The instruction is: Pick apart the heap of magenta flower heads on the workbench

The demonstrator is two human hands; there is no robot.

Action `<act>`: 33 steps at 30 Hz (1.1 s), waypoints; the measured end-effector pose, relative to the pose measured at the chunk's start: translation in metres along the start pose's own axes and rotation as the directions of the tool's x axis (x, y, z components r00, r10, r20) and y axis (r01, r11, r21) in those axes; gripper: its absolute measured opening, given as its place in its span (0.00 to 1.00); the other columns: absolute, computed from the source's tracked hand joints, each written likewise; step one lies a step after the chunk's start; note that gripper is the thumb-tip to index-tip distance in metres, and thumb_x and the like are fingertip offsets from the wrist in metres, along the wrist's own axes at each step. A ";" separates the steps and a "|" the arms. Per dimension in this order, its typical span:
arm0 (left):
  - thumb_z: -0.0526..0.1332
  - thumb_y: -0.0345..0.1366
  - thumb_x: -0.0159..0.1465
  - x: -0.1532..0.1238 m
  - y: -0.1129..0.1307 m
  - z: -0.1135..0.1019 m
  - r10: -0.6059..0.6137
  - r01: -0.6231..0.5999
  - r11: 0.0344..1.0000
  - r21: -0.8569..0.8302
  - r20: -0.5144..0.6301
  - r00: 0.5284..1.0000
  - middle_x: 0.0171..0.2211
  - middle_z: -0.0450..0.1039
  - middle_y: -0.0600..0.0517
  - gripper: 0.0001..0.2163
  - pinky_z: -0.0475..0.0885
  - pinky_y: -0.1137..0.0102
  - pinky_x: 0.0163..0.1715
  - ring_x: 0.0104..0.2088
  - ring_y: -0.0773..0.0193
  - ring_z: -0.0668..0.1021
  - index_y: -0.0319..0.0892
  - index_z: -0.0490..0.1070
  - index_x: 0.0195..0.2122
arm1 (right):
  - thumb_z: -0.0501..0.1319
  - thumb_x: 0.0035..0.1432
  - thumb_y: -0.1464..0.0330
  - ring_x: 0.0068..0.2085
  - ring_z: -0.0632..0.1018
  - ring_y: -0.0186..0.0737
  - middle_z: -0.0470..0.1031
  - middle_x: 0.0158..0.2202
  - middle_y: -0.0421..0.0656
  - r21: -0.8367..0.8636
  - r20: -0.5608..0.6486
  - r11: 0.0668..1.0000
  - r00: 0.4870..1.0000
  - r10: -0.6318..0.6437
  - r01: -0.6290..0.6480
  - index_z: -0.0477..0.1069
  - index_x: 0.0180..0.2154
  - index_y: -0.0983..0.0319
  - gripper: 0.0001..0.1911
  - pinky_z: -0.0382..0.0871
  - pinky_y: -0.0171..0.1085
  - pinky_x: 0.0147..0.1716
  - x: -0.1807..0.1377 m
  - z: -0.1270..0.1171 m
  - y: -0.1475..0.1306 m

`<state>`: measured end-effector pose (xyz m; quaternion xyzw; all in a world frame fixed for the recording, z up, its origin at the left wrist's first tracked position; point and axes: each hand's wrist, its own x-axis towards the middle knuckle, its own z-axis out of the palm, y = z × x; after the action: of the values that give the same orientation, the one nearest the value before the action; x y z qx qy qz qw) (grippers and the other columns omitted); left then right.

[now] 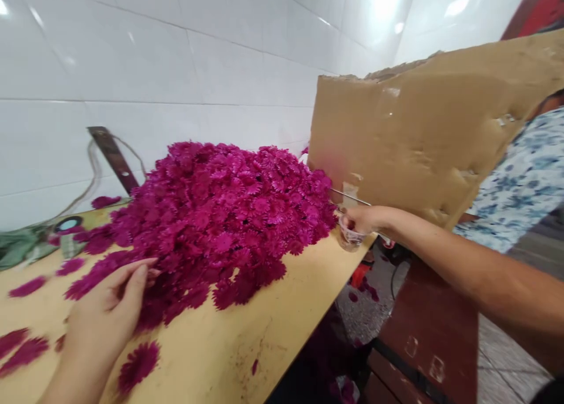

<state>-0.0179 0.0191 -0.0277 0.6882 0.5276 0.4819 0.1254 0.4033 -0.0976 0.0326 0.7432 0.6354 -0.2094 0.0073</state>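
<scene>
Magenta flowers heap up, left hand at their left edge, right hand at a cup beside their right, both finger grips unclear to me.

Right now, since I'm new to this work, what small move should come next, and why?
With the left hand, I'd probably pinch just one from the magenta flower pile: it is right at the near-left edge, though whether it holds any I can't tell, while the right hand is at the clear cup.
</scene>
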 end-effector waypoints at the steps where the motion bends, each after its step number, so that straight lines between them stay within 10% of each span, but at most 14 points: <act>1: 0.55 0.49 0.52 -0.001 0.005 -0.002 -0.047 0.047 0.999 -0.005 0.041 0.998 0.25 0.77 0.54 0.16 0.73 0.65 0.34 0.30 0.59 0.78 0.46 0.74 0.34 | 0.58 0.36 0.81 0.19 0.65 0.28 0.66 0.15 0.36 0.030 -0.008 0.999 1.000 -0.024 0.024 0.67 0.15 0.64 0.08 0.62 0.30 0.22 0.000 0.001 0.002; 13: 0.54 0.49 0.51 -0.004 0.023 -0.007 -0.092 0.094 0.992 -0.079 0.038 0.995 0.26 0.77 0.51 0.17 0.72 0.65 0.36 0.30 0.59 0.78 0.45 0.73 0.33 | 0.58 0.45 0.82 0.27 0.72 0.34 0.76 0.24 0.46 -0.077 -0.289 0.994 0.952 -0.096 0.077 0.74 0.21 0.62 0.11 0.62 0.36 0.33 -0.014 -0.026 0.011; 18: 0.54 0.51 0.50 -0.006 0.028 -0.007 -0.111 0.117 0.984 -0.131 0.050 0.993 0.27 0.76 0.50 0.19 0.72 0.64 0.37 0.31 0.59 0.78 0.43 0.73 0.34 | 0.53 0.53 0.75 0.26 0.72 0.37 0.74 0.24 0.45 -0.080 -0.558 0.991 0.819 -0.135 0.108 0.69 0.24 0.60 0.10 0.61 0.37 0.28 -0.016 -0.035 0.002; 22: 0.56 0.51 0.51 -0.009 0.034 -0.005 -0.107 0.115 0.969 -0.218 0.047 0.993 0.29 0.76 0.49 0.20 0.71 0.64 0.39 0.32 0.59 0.77 0.41 0.73 0.35 | 0.51 0.57 0.67 0.28 0.71 0.39 0.73 0.26 0.46 -0.108 -0.645 0.984 0.743 -0.178 0.142 0.67 0.26 0.62 0.11 0.61 0.38 0.30 -0.012 -0.034 -0.063; 27: 0.60 0.53 0.48 -0.014 0.047 -0.001 -0.127 0.142 0.911 -0.388 0.063 0.990 0.34 0.75 0.47 0.24 0.70 0.63 0.41 0.34 0.60 0.76 0.39 0.71 0.39 | 0.47 0.61 0.64 0.24 0.68 0.35 0.70 0.23 0.45 -0.024 -0.500 0.970 0.837 -0.221 0.242 0.62 0.21 0.62 0.19 0.59 0.34 0.27 0.019 -0.001 -0.181; 33: 0.62 0.49 0.46 -0.014 0.056 0.007 -0.134 0.137 0.889 -0.436 0.038 0.990 0.32 0.74 0.49 0.22 0.71 0.66 0.37 0.34 0.62 0.75 0.40 0.73 0.38 | 0.47 0.62 0.63 0.26 0.68 0.32 0.65 0.21 0.40 0.254 -0.375 0.811 0.826 -0.420 0.527 0.60 0.22 0.63 0.18 0.58 0.32 0.28 0.063 0.039 -0.259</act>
<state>0.0218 -0.0137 -0.0008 0.6057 0.4519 0.5759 0.3118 0.1522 0.0008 0.0428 0.5710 0.7485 -0.1970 -0.2737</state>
